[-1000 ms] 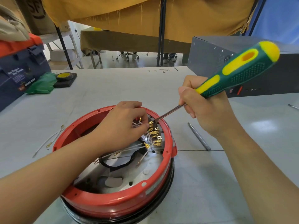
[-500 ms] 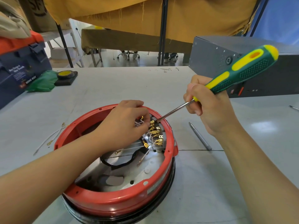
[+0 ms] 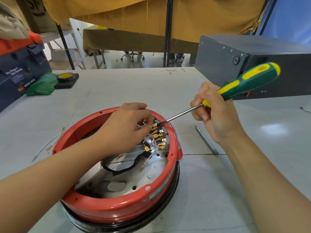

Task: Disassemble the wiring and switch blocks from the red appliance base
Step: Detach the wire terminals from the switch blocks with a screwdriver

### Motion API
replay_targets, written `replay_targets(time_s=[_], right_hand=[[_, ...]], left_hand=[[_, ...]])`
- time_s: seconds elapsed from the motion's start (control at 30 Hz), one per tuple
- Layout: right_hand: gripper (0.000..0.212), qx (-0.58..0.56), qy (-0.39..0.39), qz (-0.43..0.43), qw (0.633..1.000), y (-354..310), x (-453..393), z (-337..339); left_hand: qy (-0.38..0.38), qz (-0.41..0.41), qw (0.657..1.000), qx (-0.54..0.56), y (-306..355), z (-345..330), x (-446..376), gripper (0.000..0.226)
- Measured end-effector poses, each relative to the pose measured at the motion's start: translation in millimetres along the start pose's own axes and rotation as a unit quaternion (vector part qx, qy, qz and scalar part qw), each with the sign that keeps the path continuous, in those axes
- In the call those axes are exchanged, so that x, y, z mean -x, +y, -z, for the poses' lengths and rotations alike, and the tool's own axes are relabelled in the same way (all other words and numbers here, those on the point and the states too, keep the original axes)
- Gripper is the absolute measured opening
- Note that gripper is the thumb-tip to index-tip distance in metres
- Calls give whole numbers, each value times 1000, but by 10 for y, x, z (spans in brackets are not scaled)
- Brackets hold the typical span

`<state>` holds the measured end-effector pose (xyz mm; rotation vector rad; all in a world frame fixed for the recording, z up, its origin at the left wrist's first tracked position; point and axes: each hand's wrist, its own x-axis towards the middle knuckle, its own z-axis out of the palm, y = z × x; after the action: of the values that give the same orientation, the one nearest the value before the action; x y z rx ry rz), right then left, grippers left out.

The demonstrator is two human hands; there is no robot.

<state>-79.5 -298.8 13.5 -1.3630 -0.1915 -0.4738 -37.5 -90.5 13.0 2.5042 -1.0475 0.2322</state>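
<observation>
Red appliance base [image 3: 117,211] sits on the grey counter [image 3: 218,199], nearest the camera, open side up. Left hand [image 3: 127,128] reaches inside, fingertips pinched on white wires [image 3: 141,126] beside the brass terminals [image 3: 158,135] at the far inner wall. Right hand [image 3: 217,113] closed around a green-yellow screwdriver [image 3: 249,83]; blade tip touches the top of the terminal row. Grey metal box [image 3: 252,64] behind.

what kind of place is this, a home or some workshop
Most likely a workshop or repair bench, not a home: a large grey worktable, a toolbox at its edge, a grey metal equipment case, and more cloth-covered tables behind.
</observation>
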Motion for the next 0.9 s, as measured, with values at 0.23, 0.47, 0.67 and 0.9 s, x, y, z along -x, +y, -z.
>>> replay_targets(time_s=[0.23, 0.47, 0.67, 0.9], right_hand=[[36, 4, 21, -4, 1000, 26, 8, 7], [36, -56, 66, 4, 996, -35, 33, -20], [35, -68, 125, -4, 990, 11, 57, -38], [17, 110, 83, 31, 990, 113, 140, -129]], left_hand=[[-3, -1, 1000, 7, -9, 10, 4, 8], [-2, 1, 1000, 20, -9, 9, 10, 7], [-8, 14, 999, 33, -21, -9, -1, 8], [-36, 52, 994, 88, -22, 89, -14, 14]])
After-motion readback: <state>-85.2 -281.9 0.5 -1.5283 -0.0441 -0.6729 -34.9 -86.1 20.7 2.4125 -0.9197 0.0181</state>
